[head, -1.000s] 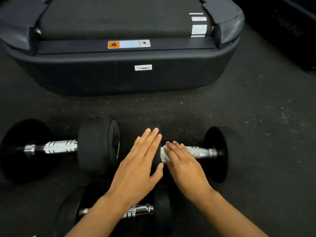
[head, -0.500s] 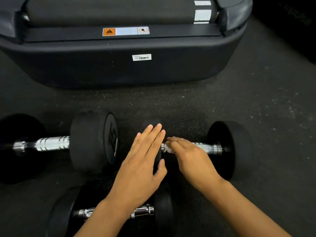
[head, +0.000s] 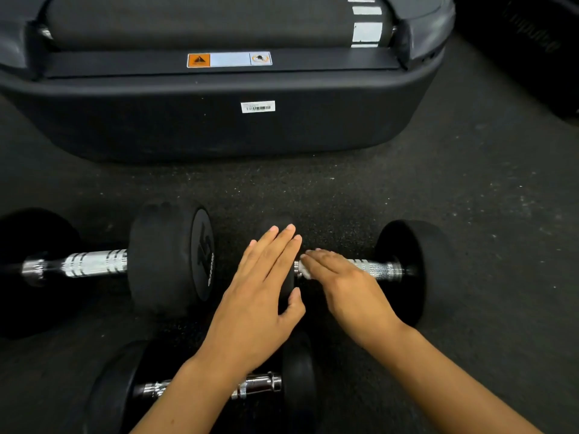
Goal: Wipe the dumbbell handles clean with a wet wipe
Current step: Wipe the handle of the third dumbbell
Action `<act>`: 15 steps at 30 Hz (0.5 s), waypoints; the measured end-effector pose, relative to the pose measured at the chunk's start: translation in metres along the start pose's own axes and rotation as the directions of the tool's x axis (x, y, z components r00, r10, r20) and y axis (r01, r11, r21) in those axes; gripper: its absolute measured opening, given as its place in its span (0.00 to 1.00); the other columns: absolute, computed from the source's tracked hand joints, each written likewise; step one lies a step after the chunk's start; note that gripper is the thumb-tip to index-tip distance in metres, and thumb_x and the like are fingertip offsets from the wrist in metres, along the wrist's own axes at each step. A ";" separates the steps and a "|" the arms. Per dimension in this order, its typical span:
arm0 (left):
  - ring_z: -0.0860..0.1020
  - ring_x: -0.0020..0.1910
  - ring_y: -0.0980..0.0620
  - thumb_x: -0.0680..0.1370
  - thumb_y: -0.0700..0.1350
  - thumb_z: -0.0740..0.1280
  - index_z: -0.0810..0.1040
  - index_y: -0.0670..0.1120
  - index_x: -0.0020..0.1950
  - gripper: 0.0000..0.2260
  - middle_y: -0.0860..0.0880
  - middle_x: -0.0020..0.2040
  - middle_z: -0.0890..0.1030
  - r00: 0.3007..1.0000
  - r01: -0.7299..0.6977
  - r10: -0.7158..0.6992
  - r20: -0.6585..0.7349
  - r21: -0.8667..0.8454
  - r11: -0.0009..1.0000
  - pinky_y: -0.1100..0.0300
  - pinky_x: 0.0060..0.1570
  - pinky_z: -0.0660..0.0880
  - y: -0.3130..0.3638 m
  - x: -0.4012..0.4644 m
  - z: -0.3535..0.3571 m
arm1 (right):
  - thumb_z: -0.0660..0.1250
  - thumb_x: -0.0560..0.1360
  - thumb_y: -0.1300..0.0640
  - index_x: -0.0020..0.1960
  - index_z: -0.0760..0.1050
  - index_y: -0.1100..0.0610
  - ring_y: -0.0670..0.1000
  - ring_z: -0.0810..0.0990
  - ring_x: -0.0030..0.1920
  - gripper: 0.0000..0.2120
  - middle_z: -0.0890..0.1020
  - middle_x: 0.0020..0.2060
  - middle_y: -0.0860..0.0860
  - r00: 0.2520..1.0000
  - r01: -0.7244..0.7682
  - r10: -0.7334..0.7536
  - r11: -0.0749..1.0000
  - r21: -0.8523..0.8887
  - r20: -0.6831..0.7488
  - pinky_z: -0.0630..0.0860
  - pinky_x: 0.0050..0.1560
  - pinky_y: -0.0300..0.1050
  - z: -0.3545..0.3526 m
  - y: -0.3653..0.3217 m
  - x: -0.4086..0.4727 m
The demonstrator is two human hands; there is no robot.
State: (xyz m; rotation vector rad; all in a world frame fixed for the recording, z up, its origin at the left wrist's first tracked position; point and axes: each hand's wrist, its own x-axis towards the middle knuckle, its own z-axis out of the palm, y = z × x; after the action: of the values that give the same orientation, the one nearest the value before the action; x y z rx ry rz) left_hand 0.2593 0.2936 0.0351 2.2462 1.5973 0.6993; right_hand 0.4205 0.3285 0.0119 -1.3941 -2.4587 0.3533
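We're mid-wipe on the right dumbbell's handle (head: 376,270), center-right of frame; two more dumbbells at left and bottom look untouched, can't tell. Our right hand (head: 341,280) presses the wet wipe (head: 304,271) onto it, fingers flat; left hand (head: 260,296) lies flat, fingers straight, steadying the dumbbell's inner head

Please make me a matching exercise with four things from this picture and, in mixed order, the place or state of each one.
1. left hand
2. wet wipe
3. barcode label
4. big dumbbell

a. on the dark machine base
b. under the right hand's fingers, on a handle
c. flat on a black weight head
d. lying far left, untouched

Pairs: 1-c, 2-b, 3-a, 4-d
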 end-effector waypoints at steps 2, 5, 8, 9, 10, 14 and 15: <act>0.52 0.75 0.56 0.74 0.49 0.57 0.59 0.46 0.74 0.28 0.52 0.75 0.59 1.000 -0.003 0.003 -0.006 -0.002 1.000 0.55 0.73 0.48 0.000 0.000 0.000 | 0.61 0.73 0.62 0.58 0.76 0.59 0.56 0.79 0.54 0.14 0.80 0.53 0.54 0.999 -0.052 0.052 0.998 0.033 0.005 0.78 0.51 0.50 0.000 -0.001 0.008; 0.52 0.75 0.56 0.74 0.50 0.57 0.60 0.46 0.74 0.28 0.52 0.75 0.59 1.000 0.004 -0.004 -0.004 -0.011 1.000 0.55 0.72 0.48 0.000 0.001 -0.001 | 0.60 0.75 0.58 0.58 0.75 0.59 0.56 0.78 0.54 0.13 0.80 0.52 0.54 0.999 -0.028 0.026 0.999 0.046 0.040 0.77 0.51 0.51 0.001 -0.003 0.008; 0.51 0.75 0.57 0.75 0.50 0.57 0.59 0.46 0.75 0.28 0.53 0.75 0.58 1.000 -0.003 0.003 0.009 -0.020 1.000 0.57 0.73 0.47 0.000 0.000 -0.002 | 0.55 0.77 0.52 0.55 0.76 0.57 0.54 0.79 0.49 0.15 0.81 0.48 0.52 0.996 -0.072 0.064 0.990 0.118 0.064 0.77 0.46 0.51 -0.007 0.009 0.008; 0.50 0.75 0.57 0.75 0.51 0.56 0.59 0.47 0.75 0.28 0.53 0.76 0.57 1.000 -0.007 0.007 0.009 -0.020 1.000 0.57 0.73 0.46 -0.001 0.000 -0.002 | 0.56 0.78 0.53 0.51 0.76 0.56 0.55 0.79 0.45 0.12 0.80 0.43 0.51 0.992 -0.106 0.098 0.987 0.123 0.076 0.76 0.42 0.51 -0.010 0.010 0.014; 0.50 0.75 0.58 0.75 0.51 0.56 0.58 0.47 0.75 0.28 0.54 0.76 0.57 1.000 -0.008 0.008 0.007 -0.019 1.000 0.58 0.73 0.45 -0.001 0.000 -0.002 | 0.58 0.78 0.56 0.48 0.75 0.56 0.56 0.78 0.42 0.08 0.78 0.40 0.51 0.989 -0.118 0.107 0.987 0.114 0.099 0.74 0.40 0.51 -0.010 0.009 0.019; 0.49 0.75 0.58 0.75 0.51 0.56 0.58 0.47 0.75 0.28 0.54 0.76 0.57 1.000 0.005 -0.005 -0.004 -0.033 0.999 0.59 0.73 0.45 0.000 0.001 -0.001 | 0.61 0.73 0.65 0.54 0.77 0.55 0.53 0.79 0.45 0.13 0.81 0.45 0.51 0.989 -0.065 0.047 0.989 0.131 0.140 0.75 0.43 0.49 -0.014 0.003 0.019; 0.49 0.75 0.58 0.75 0.51 0.56 0.58 0.47 0.75 0.28 0.54 0.76 0.57 1.000 0.003 -0.003 -0.003 -0.037 0.999 0.59 0.73 0.45 0.001 0.000 -0.001 | 0.61 0.73 0.65 0.52 0.78 0.54 0.52 0.79 0.44 0.12 0.81 0.44 0.50 0.987 -0.073 0.050 0.986 0.150 0.151 0.75 0.42 0.48 -0.015 0.006 0.019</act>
State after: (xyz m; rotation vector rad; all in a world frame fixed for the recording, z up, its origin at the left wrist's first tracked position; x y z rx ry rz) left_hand 0.2591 0.2933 0.0364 2.2174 1.5763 0.7259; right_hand 0.4214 0.3487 0.0264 -1.4263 -2.4447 0.6690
